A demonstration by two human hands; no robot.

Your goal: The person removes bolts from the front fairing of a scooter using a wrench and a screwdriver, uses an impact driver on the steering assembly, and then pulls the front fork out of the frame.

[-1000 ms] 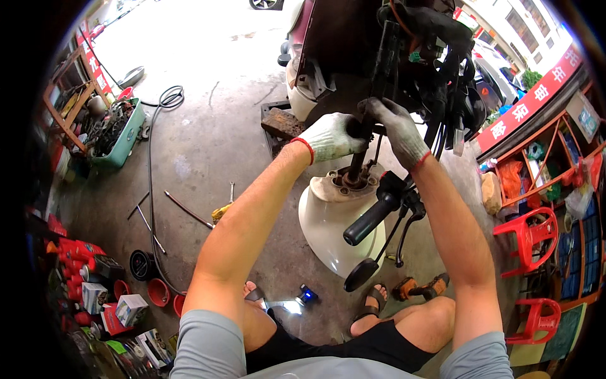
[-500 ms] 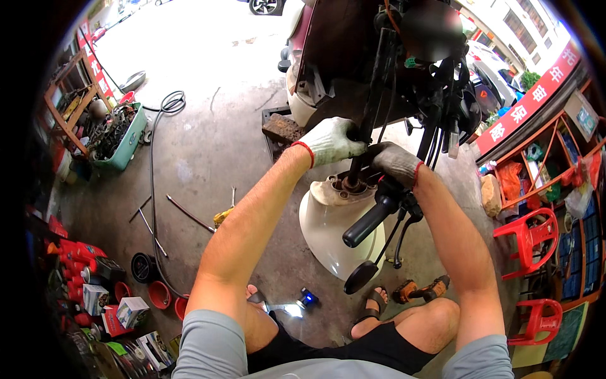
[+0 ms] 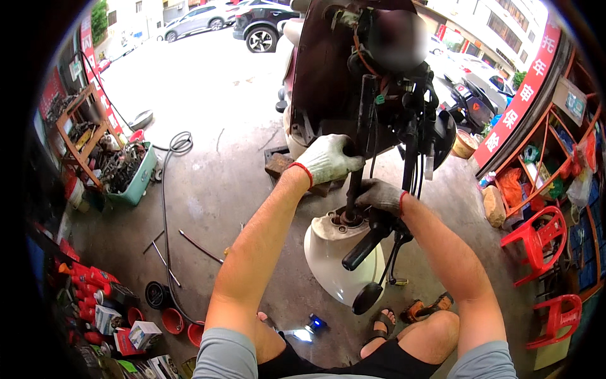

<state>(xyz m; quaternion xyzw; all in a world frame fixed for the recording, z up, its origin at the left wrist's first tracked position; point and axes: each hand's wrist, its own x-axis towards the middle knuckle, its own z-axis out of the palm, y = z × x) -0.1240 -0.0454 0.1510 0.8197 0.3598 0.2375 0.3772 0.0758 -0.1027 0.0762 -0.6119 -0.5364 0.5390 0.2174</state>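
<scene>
A partly stripped scooter stands in front of me, its upright black steering tube (image 3: 365,107) bare. My left hand (image 3: 329,158), in a white knitted glove with a red cuff, is closed on the tube from the left. Lower down, my right hand (image 3: 384,196), in a greyer glove, has bent fingers against the tube's right side; what its fingertips hold is hidden. Just below are the white front fender (image 3: 338,262) and the tube's base (image 3: 347,218). The handlebar's black grip (image 3: 365,249) hangs beside the fender, with a round mirror (image 3: 367,298) under it.
An orange-and-black power tool (image 3: 428,308) lies near my right foot, a lit lamp (image 3: 315,323) between my feet. A black hose (image 3: 165,215) runs along the left floor. A green bin of parts (image 3: 136,180) stands left, red plastic chairs (image 3: 536,243) right.
My view has tilted up, showing more of the street and cars. My right hand has moved down the tube, farther from my left hand, which stays on the tube.
</scene>
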